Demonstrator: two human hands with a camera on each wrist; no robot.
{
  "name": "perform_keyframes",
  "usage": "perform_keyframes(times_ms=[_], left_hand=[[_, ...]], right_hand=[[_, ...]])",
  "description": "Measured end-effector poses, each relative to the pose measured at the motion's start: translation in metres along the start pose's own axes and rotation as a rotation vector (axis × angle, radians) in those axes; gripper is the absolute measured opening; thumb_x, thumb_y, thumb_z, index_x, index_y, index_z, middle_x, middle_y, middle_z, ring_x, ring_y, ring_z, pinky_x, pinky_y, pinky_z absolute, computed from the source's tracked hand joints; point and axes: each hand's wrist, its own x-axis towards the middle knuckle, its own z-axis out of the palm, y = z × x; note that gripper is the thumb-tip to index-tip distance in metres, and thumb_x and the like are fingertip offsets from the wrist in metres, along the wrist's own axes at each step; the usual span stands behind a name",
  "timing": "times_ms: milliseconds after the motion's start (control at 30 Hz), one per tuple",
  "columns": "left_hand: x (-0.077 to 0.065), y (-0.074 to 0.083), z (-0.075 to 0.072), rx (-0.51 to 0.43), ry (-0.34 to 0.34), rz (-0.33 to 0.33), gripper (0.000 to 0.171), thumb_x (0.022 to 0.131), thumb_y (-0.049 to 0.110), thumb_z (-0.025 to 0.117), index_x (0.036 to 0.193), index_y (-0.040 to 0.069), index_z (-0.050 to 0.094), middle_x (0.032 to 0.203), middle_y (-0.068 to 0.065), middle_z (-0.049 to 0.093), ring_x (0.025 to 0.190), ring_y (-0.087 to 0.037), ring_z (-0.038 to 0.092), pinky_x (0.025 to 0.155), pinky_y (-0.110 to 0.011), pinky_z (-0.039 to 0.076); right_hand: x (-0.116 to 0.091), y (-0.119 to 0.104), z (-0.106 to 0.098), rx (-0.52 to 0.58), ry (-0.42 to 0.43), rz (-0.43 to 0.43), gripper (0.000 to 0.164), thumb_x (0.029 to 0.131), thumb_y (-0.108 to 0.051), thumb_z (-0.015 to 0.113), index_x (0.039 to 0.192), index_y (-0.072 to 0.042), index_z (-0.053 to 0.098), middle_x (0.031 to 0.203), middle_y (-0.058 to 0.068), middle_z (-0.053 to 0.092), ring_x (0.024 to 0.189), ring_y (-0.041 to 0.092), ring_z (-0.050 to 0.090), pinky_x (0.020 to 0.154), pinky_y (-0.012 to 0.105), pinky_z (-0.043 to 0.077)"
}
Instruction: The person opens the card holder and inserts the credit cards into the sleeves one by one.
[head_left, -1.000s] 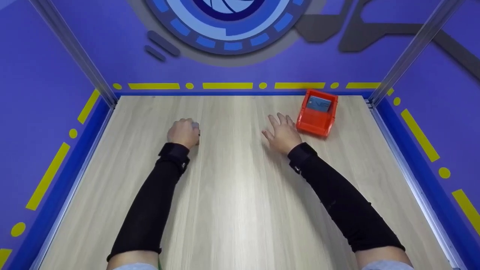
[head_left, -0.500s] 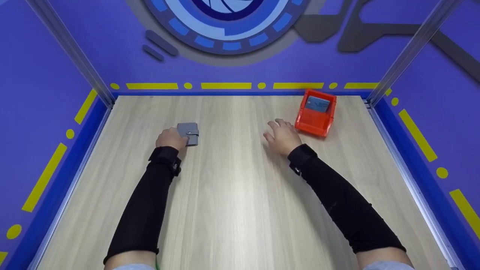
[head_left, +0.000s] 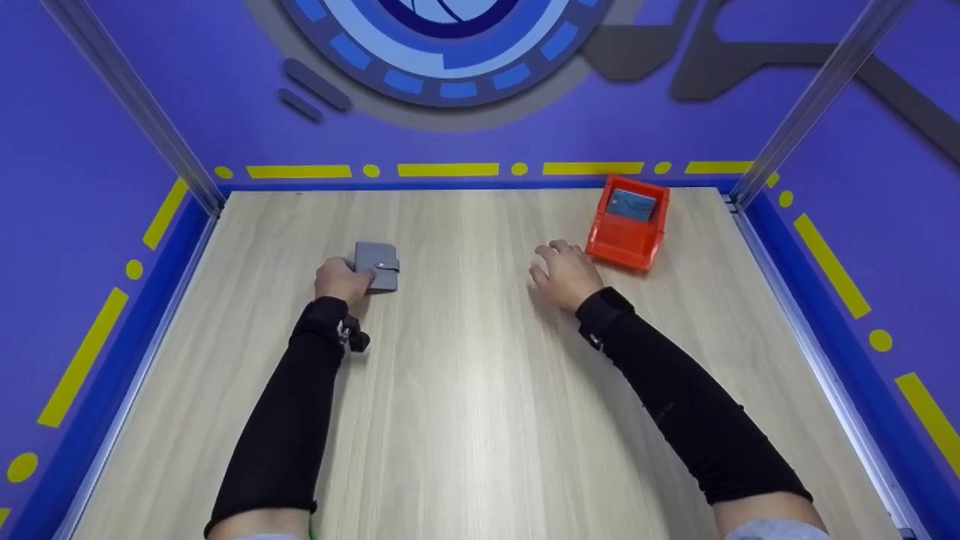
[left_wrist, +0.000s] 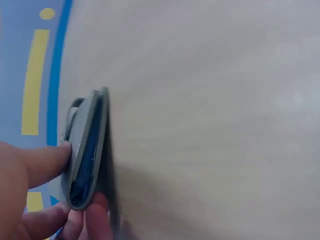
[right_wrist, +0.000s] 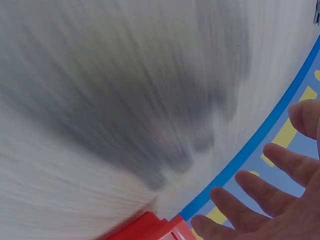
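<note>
My left hand (head_left: 343, 281) pinches a small grey card wallet (head_left: 376, 265) with a snap strap at the left of the table. In the left wrist view the thumb lies on the wallet's (left_wrist: 82, 145) strap side, and fingertips (left_wrist: 99, 220) are under its lower edge. Between its covers a dark blue inside shows. My right hand (head_left: 566, 276), fingers spread and slightly bent, holds nothing just left of a red open box (head_left: 622, 244). In the right wrist view its fingers (right_wrist: 267, 195) are apart above the table, close to the box's (right_wrist: 150, 230) edge.
A grey-blue card (head_left: 630, 205) with lettering lies in the far part of the red box. The wooden table (head_left: 465, 360) is bounded by blue-purple walls (head_left: 450, 150) with yellow marks at the back and both sides.
A second ago my left hand mostly covered the wallet; it has shifted left and the wallet's strap side now shows. My right hand's fingers have bent a little; the box stays put.
</note>
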Motion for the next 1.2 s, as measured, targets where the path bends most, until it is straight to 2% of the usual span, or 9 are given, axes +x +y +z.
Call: perform_keyframes(times_ms=[133, 267, 367, 467, 633, 800, 1033, 1200], left_hand=[[-0.005, 0.013, 0.003, -0.087, -0.024, 0.018, 0.05, 0.105, 0.025, 0.067, 0.146, -0.002, 0.063, 0.141, -0.022, 0.071, 0.13, -0.037, 0.069, 0.108, -0.046, 0.055], [-0.014, 0.029, 0.013, -0.125, -0.02, 0.09, 0.05, 0.107, 0.023, 0.068, 0.151, 0.0, 0.059, 0.139, -0.022, 0.071, 0.128, -0.036, 0.071, 0.108, -0.046, 0.056], [-0.026, 0.041, 0.023, -0.154, -0.019, 0.157, 0.047, 0.11, 0.022, 0.067, 0.151, 0.0, 0.061, 0.138, -0.024, 0.072, 0.127, -0.037, 0.072, 0.109, -0.049, 0.057], [-0.04, 0.056, 0.031, -0.187, -0.026, 0.227, 0.043, 0.111, 0.022, 0.065, 0.148, 0.0, 0.063, 0.138, -0.024, 0.071, 0.127, -0.037, 0.071, 0.109, -0.05, 0.057], [-0.056, 0.081, 0.041, -0.241, -0.044, 0.315, 0.039, 0.108, 0.02, 0.066, 0.142, 0.0, 0.064, 0.13, -0.02, 0.069, 0.119, -0.033, 0.068, 0.103, -0.047, 0.058], [-0.073, 0.097, 0.051, -0.243, -0.066, 0.342, 0.04, 0.106, 0.021, 0.067, 0.141, 0.002, 0.064, 0.125, -0.017, 0.07, 0.11, -0.029, 0.07, 0.094, -0.043, 0.061], [-0.093, 0.102, 0.068, -0.212, -0.068, 0.403, 0.035, 0.098, 0.021, 0.07, 0.128, 0.002, 0.069, 0.114, -0.015, 0.073, 0.099, -0.025, 0.069, 0.087, -0.037, 0.057], [-0.103, 0.101, 0.076, -0.173, -0.099, 0.434, 0.034, 0.095, 0.02, 0.075, 0.123, 0.001, 0.072, 0.107, -0.014, 0.077, 0.091, -0.022, 0.071, 0.082, -0.034, 0.057]], right_hand=[[-0.001, -0.001, -0.003, 0.02, 0.004, -0.024, 0.046, 0.11, -0.03, 0.061, 0.146, -0.003, 0.066, 0.146, 0.026, 0.067, 0.133, 0.046, 0.067, 0.118, 0.058, 0.051], [-0.002, -0.005, -0.004, 0.055, 0.003, -0.025, 0.032, 0.109, -0.027, 0.064, 0.121, -0.002, 0.078, 0.116, 0.02, 0.078, 0.108, 0.038, 0.074, 0.102, 0.052, 0.058], [-0.004, -0.009, -0.003, 0.077, 0.001, -0.023, 0.027, 0.108, -0.025, 0.065, 0.101, -0.003, 0.079, 0.094, 0.014, 0.076, 0.089, 0.031, 0.068, 0.088, 0.046, 0.056], [-0.005, -0.016, -0.005, 0.08, 0.009, -0.04, 0.027, 0.108, -0.025, 0.065, 0.095, -0.005, 0.078, 0.085, 0.009, 0.071, 0.081, 0.027, 0.062, 0.081, 0.041, 0.053], [-0.006, -0.034, -0.013, 0.085, 0.039, -0.103, 0.027, 0.108, -0.026, 0.066, 0.094, -0.006, 0.078, 0.084, 0.007, 0.071, 0.079, 0.025, 0.062, 0.079, 0.04, 0.052], [-0.008, -0.048, -0.014, 0.092, 0.051, -0.175, 0.024, 0.107, -0.024, 0.067, 0.096, -0.006, 0.079, 0.084, 0.008, 0.072, 0.079, 0.025, 0.063, 0.078, 0.04, 0.053], [-0.014, -0.058, -0.005, 0.136, 0.072, -0.327, 0.019, 0.107, -0.021, 0.07, 0.105, -0.005, 0.081, 0.095, 0.01, 0.077, 0.085, 0.024, 0.068, 0.083, 0.041, 0.058], [-0.018, -0.058, 0.001, 0.135, 0.087, -0.367, 0.019, 0.106, -0.023, 0.074, 0.102, -0.006, 0.081, 0.093, 0.009, 0.077, 0.084, 0.023, 0.069, 0.078, 0.04, 0.057]])
